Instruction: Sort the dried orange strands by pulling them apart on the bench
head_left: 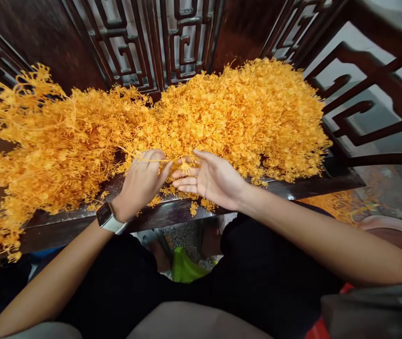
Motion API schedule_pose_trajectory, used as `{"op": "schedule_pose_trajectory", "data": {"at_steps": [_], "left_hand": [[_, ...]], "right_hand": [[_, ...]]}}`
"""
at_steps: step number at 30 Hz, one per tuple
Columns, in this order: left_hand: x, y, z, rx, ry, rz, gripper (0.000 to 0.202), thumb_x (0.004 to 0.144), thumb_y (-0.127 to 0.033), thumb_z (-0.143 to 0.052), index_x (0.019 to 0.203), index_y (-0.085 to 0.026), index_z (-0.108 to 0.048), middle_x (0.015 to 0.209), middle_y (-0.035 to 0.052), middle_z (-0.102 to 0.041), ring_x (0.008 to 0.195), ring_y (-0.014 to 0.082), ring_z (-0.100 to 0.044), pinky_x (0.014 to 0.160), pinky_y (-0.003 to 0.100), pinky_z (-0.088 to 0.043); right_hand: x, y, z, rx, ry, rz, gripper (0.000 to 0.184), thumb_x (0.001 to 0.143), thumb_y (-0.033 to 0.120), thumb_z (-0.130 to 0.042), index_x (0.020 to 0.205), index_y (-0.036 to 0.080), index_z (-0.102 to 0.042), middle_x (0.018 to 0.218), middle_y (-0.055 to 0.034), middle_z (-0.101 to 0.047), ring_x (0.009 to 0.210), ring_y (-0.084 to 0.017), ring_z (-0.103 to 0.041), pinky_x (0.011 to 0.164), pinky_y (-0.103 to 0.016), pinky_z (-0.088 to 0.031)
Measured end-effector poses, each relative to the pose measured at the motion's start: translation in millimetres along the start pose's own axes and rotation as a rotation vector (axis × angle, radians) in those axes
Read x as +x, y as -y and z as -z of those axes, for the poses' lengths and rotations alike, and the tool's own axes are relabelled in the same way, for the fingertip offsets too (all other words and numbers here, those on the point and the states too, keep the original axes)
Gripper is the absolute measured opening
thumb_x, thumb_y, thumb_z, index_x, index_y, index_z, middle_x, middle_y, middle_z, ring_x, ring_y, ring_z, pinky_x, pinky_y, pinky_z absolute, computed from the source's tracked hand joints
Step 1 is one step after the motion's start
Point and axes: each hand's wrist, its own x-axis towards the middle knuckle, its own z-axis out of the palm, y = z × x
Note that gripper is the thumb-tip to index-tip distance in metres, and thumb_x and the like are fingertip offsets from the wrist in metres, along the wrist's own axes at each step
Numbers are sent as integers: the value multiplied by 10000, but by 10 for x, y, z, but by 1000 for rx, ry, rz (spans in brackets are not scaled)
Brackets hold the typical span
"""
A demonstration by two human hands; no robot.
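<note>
My left hand point(144, 175), with a watch point(105, 214) on its wrist, is closed with its fingers curled away from me. A thin stem runs across it to a small orange-yellow plastic flower sprig point(185, 166); its exact grip on the stem is partly hidden. Opposite it, my right hand point(217, 181) is turned palm inward, thumb and fingers apart, and the sprig's head sits between them. Just beyond both hands lies a big heap of the same sprigs point(243, 113), with a looser heap point(73, 141) to the left.
The heaps rest on a dark wooden bench point(172, 212) with a carved lattice back point(186, 42) and an openwork armrest point(363, 99) on the right. Loose sprigs point(201, 205) lie along its front edge. More orange pieces point(345, 207) are low at right. A green object point(184, 268) is below, between my legs.
</note>
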Motion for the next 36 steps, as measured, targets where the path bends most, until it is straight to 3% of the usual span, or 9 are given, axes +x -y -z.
{"op": "schedule_pose_trajectory", "data": {"at_steps": [3, 6, 10, 13, 20, 23, 31, 34, 36], "left_hand": [[-57, 37, -60, -72, 67, -22, 160, 1076, -329, -538, 1055, -197, -625, 998, 107, -730, 949, 250, -710, 852, 379, -532], [-107, 36, -106, -131, 53, -44, 114, 1061, -305, -566, 1060, -206, -620, 969, 86, -731, 883, 226, -716, 783, 352, -540], [-113, 5, -97, -208, 17, -58, 239, 1057, -252, -584, 1287, -190, -608, 1271, 148, -745, 1060, 260, -741, 916, 415, -576], [-67, -48, -62, -203, 55, -111, 256, 1072, -224, -554, 1312, -203, -641, 1350, 142, -741, 1142, 279, -736, 1015, 462, -564], [10, -261, 5, -109, 107, -186, 288, 1051, -172, -521, 1274, -148, -702, 1173, 154, -795, 1045, 298, -758, 958, 463, -593], [39, -308, 113, -96, 120, -213, 282, 1054, -180, -503, 1209, -178, -738, 1141, 137, -804, 1042, 293, -771, 976, 446, -597], [301, -593, 414, -147, -54, -121, 278, 1044, -296, -530, 997, -201, -788, 1067, 117, -838, 969, 300, -807, 872, 406, -639], [235, -699, 480, -227, -48, -58, 272, 1039, -315, -553, 978, -202, -793, 1077, 113, -841, 978, 289, -809, 854, 379, -638], [134, -706, 507, -274, -54, 17, 252, 1030, -334, -589, 977, -203, -798, 1067, 109, -842, 977, 283, -807, 848, 369, -634]], "right_hand": [[73, 7, 12, -31, -94, 42, 377, 959, 585, -664, 1064, 233, -576, 917, -63, -704, 772, -169, -660, 746, -306, -572], [156, 45, 39, -102, -171, 99, 364, 964, 580, -672, 1058, 244, -570, 866, -42, -664, 683, -146, -576, 641, -289, -510], [243, 68, 69, -159, -161, 152, 407, 946, 615, -669, 1107, 249, -594, 840, -35, -625, 691, -156, -570, 616, -289, -492], [272, 25, 63, -210, -165, 195, 509, 925, 703, -646, 1161, 254, -604, 821, -21, -589, 687, -154, -565, 615, -297, -499], [327, 16, 116, -432, -286, 576, 416, 937, 660, -686, 907, 254, -600, 636, 64, -319, 504, -83, -270, 475, -253, -246], [307, 165, 144, -477, -274, 654, 460, 915, 694, -698, 859, 249, -597, 622, 69, -296, 499, -78, -223, 472, -254, -216], [165, 534, -29, -491, -255, 742, 564, 830, 794, -718, 825, 252, -563, 560, 96, -261, 464, -70, -200, 453, -259, -205], [39, 908, 107, -376, -363, 814, 434, 923, 651, -702, 856, 258, -529, 569, 89, -299, 474, -81, -256, 460, -256, -227], [-92, 1224, 302, -247, -535, 927, 370, 983, 539, -668, 845, 262, -466, 571, 87, -293, 490, -88, -261, 474, -254, -227]]}}
